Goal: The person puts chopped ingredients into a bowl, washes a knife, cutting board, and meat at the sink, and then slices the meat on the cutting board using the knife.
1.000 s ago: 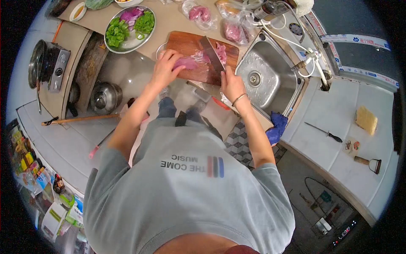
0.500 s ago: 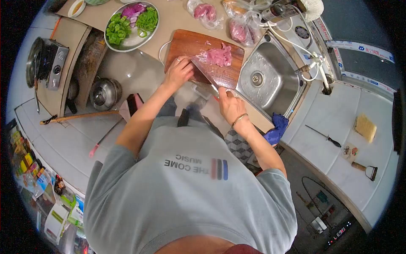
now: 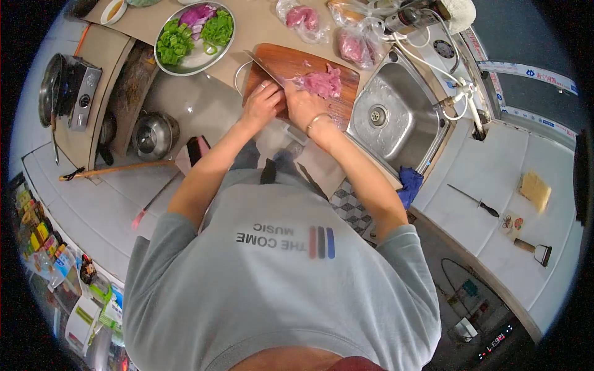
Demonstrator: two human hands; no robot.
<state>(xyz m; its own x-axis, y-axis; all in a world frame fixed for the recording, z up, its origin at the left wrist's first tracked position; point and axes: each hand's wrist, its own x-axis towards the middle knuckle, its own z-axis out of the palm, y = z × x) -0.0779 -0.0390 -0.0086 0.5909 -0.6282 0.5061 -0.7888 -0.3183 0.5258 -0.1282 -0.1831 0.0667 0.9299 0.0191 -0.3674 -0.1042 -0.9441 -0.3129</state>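
On the wooden cutting board (image 3: 345, 79), my right hand (image 3: 303, 110), with a bangle at the wrist, is closed round the handle of a knife (image 3: 263, 64). Its blade points to the far left across the board. Close beside it, my left hand (image 3: 265, 101) rests on the board's near left part with the fingers bent and a ring on one. Whatever lies under those fingers is hidden. A heap of sliced pink raw meat (image 3: 323, 83) sits just beyond my right hand.
A metal plate (image 3: 197, 62) of chopped green and purple vegetables is beyond the board's left side. Bagged meat (image 3: 351, 47) lies behind the board. A steel sink (image 3: 399, 123) adjoins on the right. A portable stove (image 3: 85, 99) stands far left.
My right hand has moved left and away from me, close to my left hand. The knife has swung from pointing along the board's near edge to pointing over its far left corner.
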